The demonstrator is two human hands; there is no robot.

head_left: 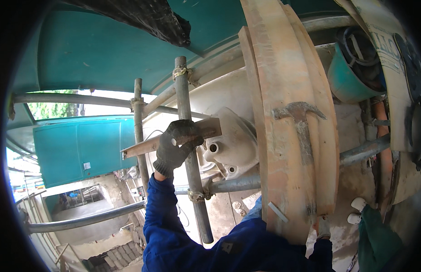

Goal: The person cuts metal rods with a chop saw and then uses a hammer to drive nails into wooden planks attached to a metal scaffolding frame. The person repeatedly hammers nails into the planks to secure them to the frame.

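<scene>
My left hand (pixel 178 145), in a dark knitted glove, is closed around a short wooden board (pixel 145 148). The board lies slantwise in front of an upright scaffold pipe (pixel 182 93), its broader end past the pipe on the right. Over to the right, a claw hammer (pixel 304 136) shows against long wooden planks (pixel 283 172), its head away from me and its handle toward me. My right hand (pixel 323 229) is low beside the planks' near end, close to the hammer's handle end. Most of its fingers are hidden, so its grip is unclear.
Metal scaffold pipes (pixel 237 183) joined by clamps (pixel 196 196) cross around me. Teal panels (pixel 86 147) stand behind. A pale moulded fixture with holes (pixel 233 145) sits beyond the upright pipe. A green bucket (pixel 351 79) is at the upper right. A small strip (pixel 277 212) lies on the planks.
</scene>
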